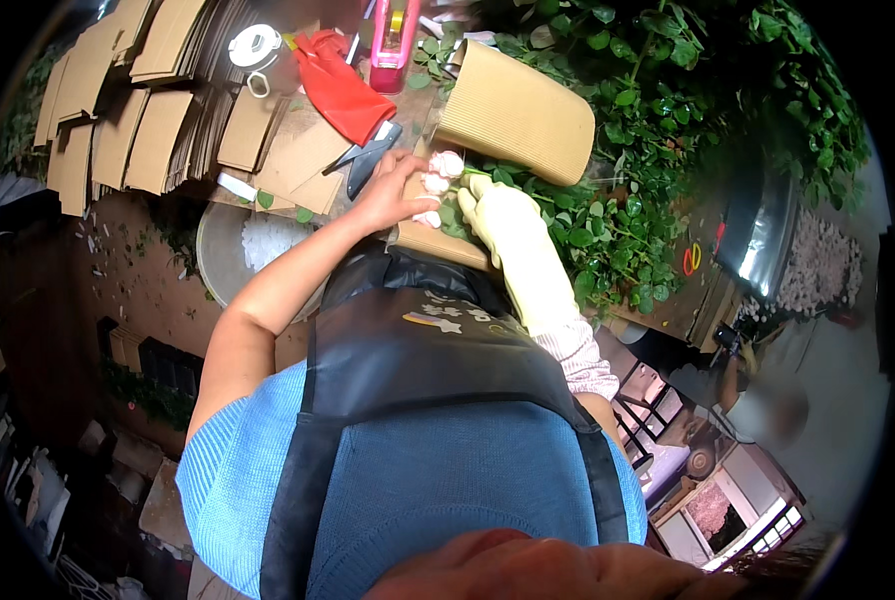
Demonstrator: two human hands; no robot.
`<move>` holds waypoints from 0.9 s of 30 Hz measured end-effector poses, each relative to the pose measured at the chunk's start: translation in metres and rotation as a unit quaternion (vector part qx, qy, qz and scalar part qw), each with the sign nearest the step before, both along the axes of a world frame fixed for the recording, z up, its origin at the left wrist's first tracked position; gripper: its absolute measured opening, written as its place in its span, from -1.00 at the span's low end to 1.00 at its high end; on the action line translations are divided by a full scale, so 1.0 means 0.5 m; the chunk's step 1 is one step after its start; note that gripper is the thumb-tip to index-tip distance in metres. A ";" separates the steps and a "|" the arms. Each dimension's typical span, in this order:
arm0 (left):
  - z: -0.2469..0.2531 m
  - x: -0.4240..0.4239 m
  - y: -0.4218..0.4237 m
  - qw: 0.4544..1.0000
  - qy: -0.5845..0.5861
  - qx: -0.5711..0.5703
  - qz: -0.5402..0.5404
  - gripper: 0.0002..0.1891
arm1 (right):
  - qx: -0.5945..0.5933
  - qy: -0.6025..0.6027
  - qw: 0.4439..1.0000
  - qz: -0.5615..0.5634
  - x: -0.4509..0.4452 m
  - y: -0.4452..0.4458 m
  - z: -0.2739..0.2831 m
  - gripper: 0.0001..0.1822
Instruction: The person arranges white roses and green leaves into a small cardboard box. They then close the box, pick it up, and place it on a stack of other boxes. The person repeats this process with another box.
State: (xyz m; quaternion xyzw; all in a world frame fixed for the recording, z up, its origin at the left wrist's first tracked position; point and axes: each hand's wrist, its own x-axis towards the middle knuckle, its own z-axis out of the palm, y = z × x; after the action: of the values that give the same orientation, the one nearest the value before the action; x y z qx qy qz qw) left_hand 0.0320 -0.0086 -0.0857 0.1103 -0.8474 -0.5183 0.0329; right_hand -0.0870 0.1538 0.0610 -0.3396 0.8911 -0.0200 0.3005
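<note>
Several pale pink roses [446,163] lie in a short row on a sheet of corrugated cardboard [440,244] at the table's near edge. Bare, my left hand [395,191] rests at the left of the blooms, its fingertips touching them. My right hand [492,214], in a pale yellow rubber glove, is curled around green stems just right of the flower heads. The sheet's far part [519,112] curves up and over beyond the hands. Leafy rose stems [582,232] spread to the right of the glove. A stapler [372,161], dark grey, lies beside my left hand.
Cardboard stacks [162,142] stand at the left. Beyond my hands are a red rubber glove [342,90], a pink tape dispenser [395,45] and a lidded jug [256,52]. A round bin [219,247] sits below the table edge. Another person [766,409] is at far right.
</note>
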 end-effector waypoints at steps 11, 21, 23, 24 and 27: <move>-0.010 -0.018 0.016 0.997 -0.053 0.010 0.054 -0.48 | 0.036 0.067 0.990 0.119 0.013 -0.002 -0.083 -0.65; -0.016 -0.016 0.027 0.997 -0.032 0.018 0.073 -0.58 | -0.033 0.068 0.996 0.040 -0.039 -0.011 -0.097 -0.63; -0.024 -0.006 0.026 0.995 -0.036 0.012 0.089 -0.56 | -0.068 0.039 0.995 0.053 -0.041 -0.014 -0.107 -0.65; -0.024 -0.009 0.029 0.997 -0.022 0.002 0.080 -0.54 | -0.063 0.010 0.997 0.032 -0.037 -0.011 -0.086 -0.65; -0.021 -0.016 0.026 0.997 -0.021 0.015 0.072 -0.54 | -0.070 -0.026 0.997 0.018 -0.034 -0.002 -0.071 -0.60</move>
State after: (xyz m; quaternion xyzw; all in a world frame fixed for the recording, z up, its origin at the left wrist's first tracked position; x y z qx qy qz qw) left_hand 0.0238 0.0046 -0.0964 0.1823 -0.8298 -0.5250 0.0507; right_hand -0.1038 0.1527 0.0255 -0.3747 0.8732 -0.0856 0.2998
